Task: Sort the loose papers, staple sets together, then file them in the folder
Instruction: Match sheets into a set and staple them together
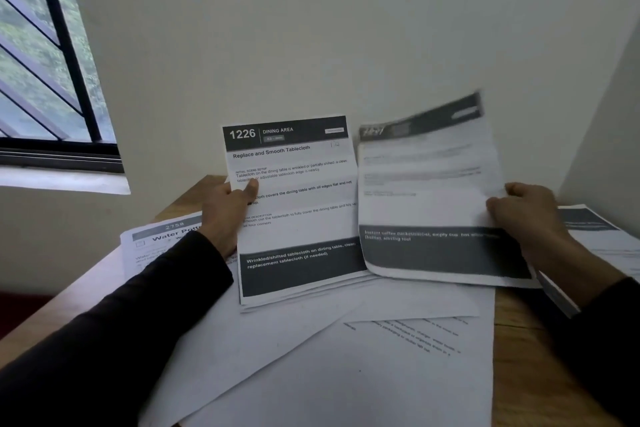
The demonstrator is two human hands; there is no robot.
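Head view: 2 hands, L fingers [251, 189] round sheet stack [298, 204], R fingers [498, 208] round 1 sheet [429, 191].

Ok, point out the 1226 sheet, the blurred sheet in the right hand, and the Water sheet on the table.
1226 sheet [298, 218]: head view, pale middle of the page.
Blurred sheet [429, 184]: head view, white centre of the page.
Water sheet [162, 236]: head view, title line near its top.
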